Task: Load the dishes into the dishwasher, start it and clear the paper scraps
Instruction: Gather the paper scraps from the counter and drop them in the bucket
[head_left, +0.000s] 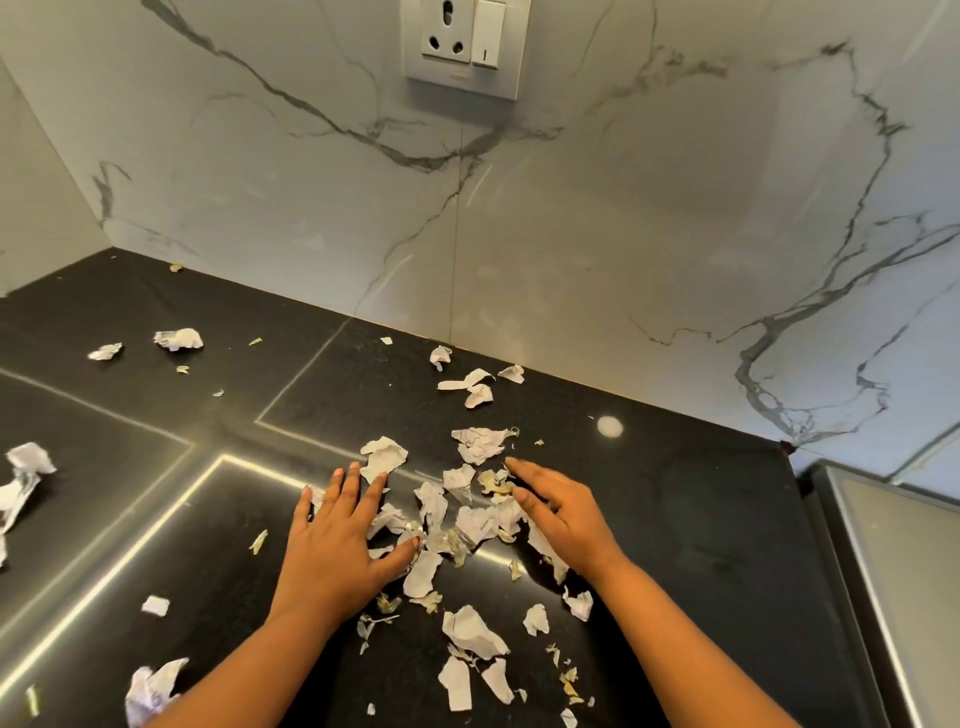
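Torn white paper scraps (475, 525) and bits of dry peel lie scattered over a black stone countertop (675, 509). My left hand (343, 540) lies flat on the counter with fingers spread, its thumb touching the left side of the central pile. My right hand (558, 509) rests flat on the pile's right side, fingers straight and pointing up-left. Neither hand grips anything. More scraps (472, 631) lie between my forearms. No dishes or dishwasher are in view.
Crumpled scraps also lie at the far left (179, 339), the left edge (23, 478) and the bottom left (150, 688). A marble backsplash (571, 234) with a socket plate (467, 44) stands behind. A grey steel surface (893, 561) borders the counter on the right.
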